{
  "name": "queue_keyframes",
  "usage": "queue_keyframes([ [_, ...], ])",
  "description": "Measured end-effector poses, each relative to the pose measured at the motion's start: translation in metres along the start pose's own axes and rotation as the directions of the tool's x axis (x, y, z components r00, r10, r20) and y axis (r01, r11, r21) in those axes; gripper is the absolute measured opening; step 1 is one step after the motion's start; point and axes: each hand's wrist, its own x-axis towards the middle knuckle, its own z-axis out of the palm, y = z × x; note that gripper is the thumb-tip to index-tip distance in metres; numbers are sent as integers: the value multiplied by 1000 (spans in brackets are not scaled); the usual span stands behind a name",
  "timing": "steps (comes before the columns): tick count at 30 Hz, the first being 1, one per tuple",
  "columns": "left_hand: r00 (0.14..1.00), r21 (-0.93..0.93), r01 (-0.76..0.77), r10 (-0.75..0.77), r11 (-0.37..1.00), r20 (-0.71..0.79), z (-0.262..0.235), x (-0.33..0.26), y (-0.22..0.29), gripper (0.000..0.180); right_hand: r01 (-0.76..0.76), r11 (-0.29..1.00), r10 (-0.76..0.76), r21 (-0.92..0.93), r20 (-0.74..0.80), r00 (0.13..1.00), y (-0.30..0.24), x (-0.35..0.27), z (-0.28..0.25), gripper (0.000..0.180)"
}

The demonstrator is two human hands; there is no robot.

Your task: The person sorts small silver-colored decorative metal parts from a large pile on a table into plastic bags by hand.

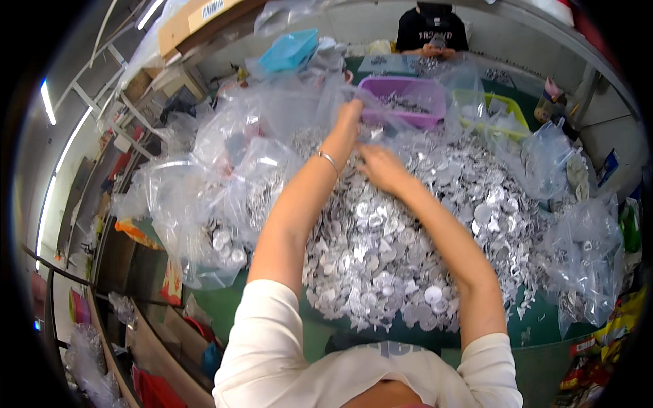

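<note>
A broad heap of small flat silver metal pieces (388,265), discs and odd shapes among them, covers the middle of the green table (534,326). My left hand (349,114), with a bangle on its wrist, reaches to the far side of the heap. Its fingers are closed on the clear plastic bag (313,102), whose film spreads out to the left. Just nearer and to the right, my right hand (382,167) lies low over the metal pieces, fingers stretched toward the left and slightly apart. Its fingertips are partly lost against the silver pieces.
Beyond my hands stand a purple basket (439,109) with small metal pieces and a yellow-green basket (520,122). More clear bags lie left (183,211) and right (585,251). A blue tray (289,49) rests at the back. Across the table sits another person (433,30).
</note>
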Motion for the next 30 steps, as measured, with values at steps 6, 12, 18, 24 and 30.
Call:
queue_keyframes([
  [6,966,-226,43,17,973,258,-3,-78,1,18,-94,994,91,52,62,994,-4,-68,-66,38],
  [12,662,104,-516,319,850,678,-71,-282,-12,29,-271,962,271,-5,94,958,-76,-196,-133,35],
  [18,695,428,-673,320,603,644,-114,-347,-135,33,-381,924,377,43,69,923,-108,-269,-84,23],
  [24,795,612,-607,369,508,482,-96,-383,-169,39,-362,923,358,-134,-55,932,-138,-262,-14,30],
  [30,762,592,-647,427,480,487,-89,-379,-177,41,-310,934,296,-179,-102,950,-133,-266,3,35],
])
